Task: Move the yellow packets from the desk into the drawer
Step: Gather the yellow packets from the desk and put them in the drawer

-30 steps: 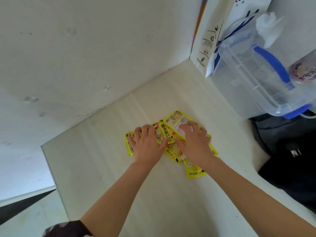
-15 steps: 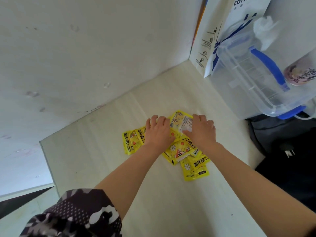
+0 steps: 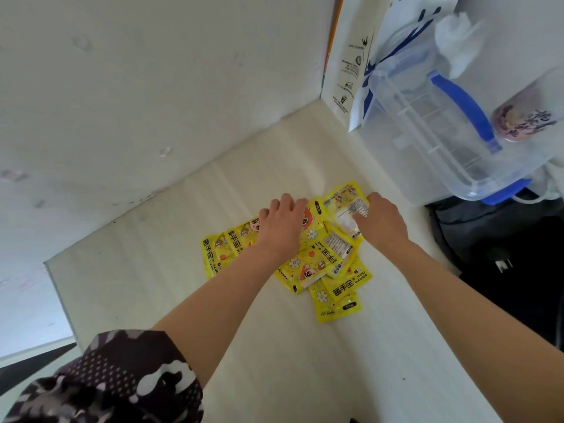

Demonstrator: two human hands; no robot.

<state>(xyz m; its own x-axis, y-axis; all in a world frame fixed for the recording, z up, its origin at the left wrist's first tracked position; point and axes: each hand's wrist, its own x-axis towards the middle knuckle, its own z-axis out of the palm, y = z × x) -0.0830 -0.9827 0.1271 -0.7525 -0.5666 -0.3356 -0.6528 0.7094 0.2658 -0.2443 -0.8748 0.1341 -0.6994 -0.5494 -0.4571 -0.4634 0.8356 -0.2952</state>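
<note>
Several yellow hand-warmer packets (image 3: 317, 261) lie in an overlapping pile in the middle of the pale desk (image 3: 305, 377). My left hand (image 3: 283, 224) lies palm down on the pile's left part, its fingers bent down over the far edge. To its right, my right hand (image 3: 381, 221) grips the top packet with the white label, thumb on its face and fingers curled behind its far edge. Two or three packets stick out toward me below the hands. No drawer is in view.
A clear plastic box with a blue handle (image 3: 427, 132) and a white paper bag (image 3: 354, 71) stand at the back right. A black bag (image 3: 503, 254) lies to the right. A white panel (image 3: 152, 87) walls the back left. The desk's left edge (image 3: 61, 294) drops off.
Both hands have moved away from me to the far edge of the pile, uncovering the nearer packets. Their fingers, flat before, now curl over the far packets.
</note>
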